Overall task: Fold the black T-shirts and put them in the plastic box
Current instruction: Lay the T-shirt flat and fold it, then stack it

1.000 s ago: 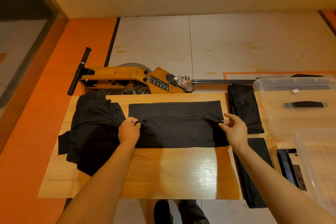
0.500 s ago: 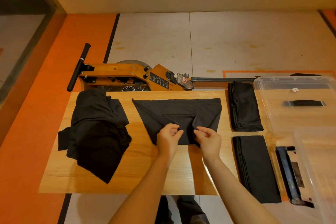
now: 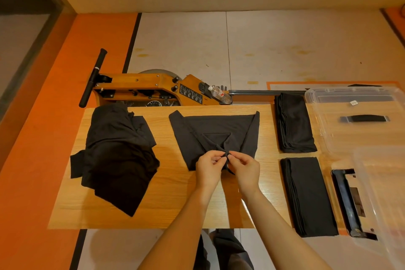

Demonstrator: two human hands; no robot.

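A black T-shirt (image 3: 219,129) lies partly folded in the middle of the wooden table (image 3: 166,199). My left hand (image 3: 209,167) and my right hand (image 3: 244,167) meet at its near edge, each pinching a lifted end of the fabric, so the two ends come together in a point. A loose pile of black T-shirts (image 3: 116,155) covers the table's left part. Two folded black T-shirts lie at the right, one farther (image 3: 293,123) and one nearer (image 3: 309,195). The clear plastic box (image 3: 377,171) stands at the right edge.
A clear lid (image 3: 355,116) with a black handle lies at the far right. A wooden rowing machine (image 3: 153,92) with a water bottle (image 3: 219,94) stands just behind the table. A dark flat object (image 3: 348,201) lies beside the box.
My hands have drawn the shirt's two ends from its left and right sides inward to the middle, where they now meet. The shirt changed from a long rectangle to a gathered shape.
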